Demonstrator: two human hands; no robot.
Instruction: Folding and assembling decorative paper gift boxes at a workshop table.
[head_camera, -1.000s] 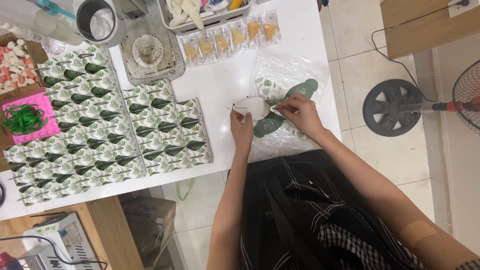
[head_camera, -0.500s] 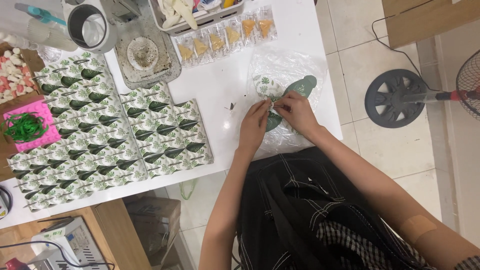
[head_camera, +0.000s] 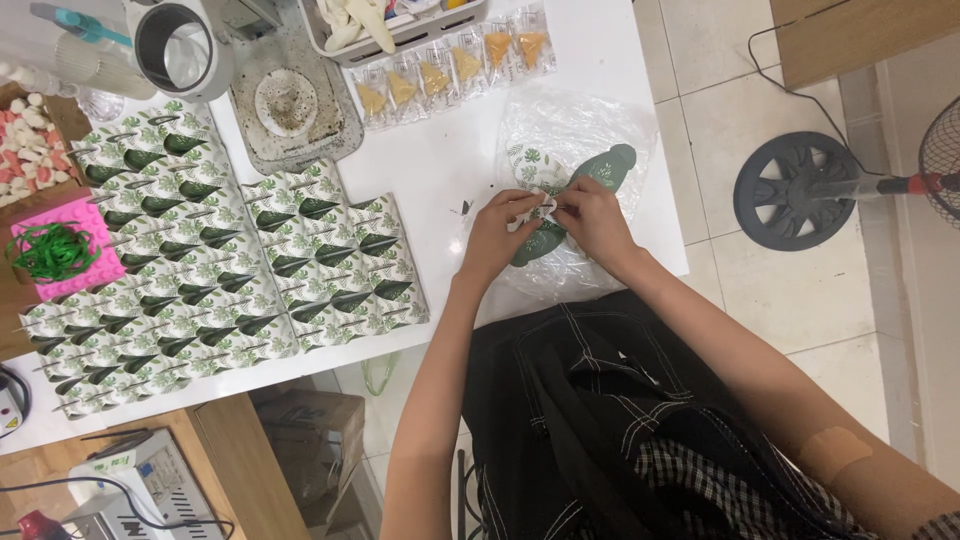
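Two hands folding a small leaf-print packet at the table's near edge
Left hand (head_camera: 497, 237) and right hand (head_camera: 592, 218) pinch the packet (head_camera: 543, 205) between them over a clear plastic bag (head_camera: 580, 130) holding two green leaf shapes; beyond, five sachets (head_camera: 455, 65) of orange pieces, then a white tray (head_camera: 400, 22) of pale pieces

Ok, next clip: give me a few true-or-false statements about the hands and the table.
1. Both hands, left hand and right hand, meet on a small leaf-print packet over a clear plastic bag. True.
2. The leaf-print packets lie in rows to the left of the hands. True.
3. The pink tray is between the hands. False: it sits at the table's left edge, holding green ribbon.
4. The fan base stands on the table. False: it is on the tiled floor.
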